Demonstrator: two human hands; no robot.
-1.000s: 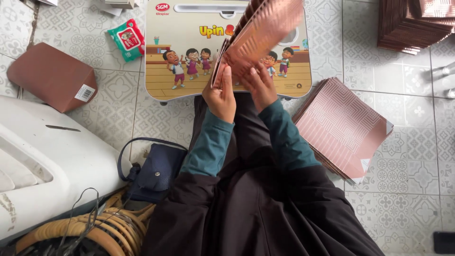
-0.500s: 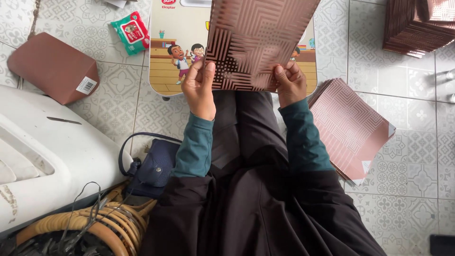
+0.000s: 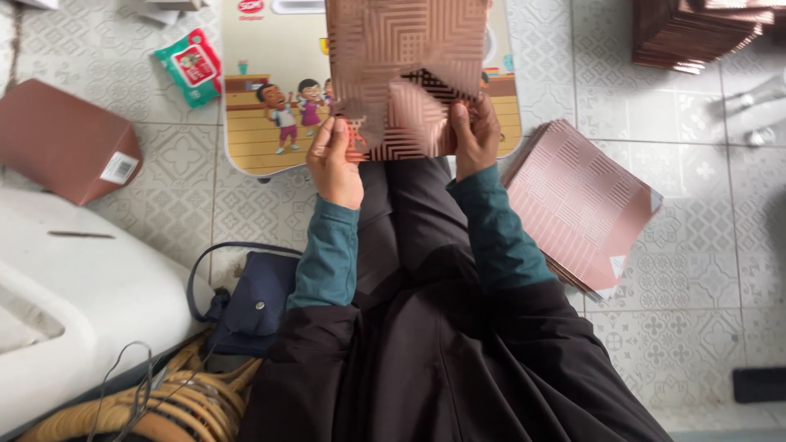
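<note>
One shiny copper-coloured patterned cardboard sheet (image 3: 407,74) is held up over the near edge of a small cream tabletop printed with cartoon children (image 3: 270,90), with a folded flap showing at its lower middle. The left hand (image 3: 334,162) grips the sheet's lower left corner, thumb on top and fingers curled behind. The right hand (image 3: 475,135) pinches the lower right edge, thumb pressed on the front face. Both hands are closed on this single sheet, which hides the middle of the tabletop from view.

On the tiled floor (image 3: 696,205), just beside the person's right forearm, lies one stack of flat pink-brown patterned sheets (image 3: 581,200), fanned a little at its edges. A second, darker stack of the same kind of sheets (image 3: 696,33) sits at the floor's far right corner of the view, well apart. One brown cardboard box with a white label (image 3: 65,139) rests on the floor to the left, and one small green and red packet (image 3: 190,65) lies near the tabletop's left edge. One navy blue bag with a strap (image 3: 250,299) sits by the left elbow, next to a white moulded plastic body (image 3: 74,303) and some rattan canework (image 3: 172,409).
</note>
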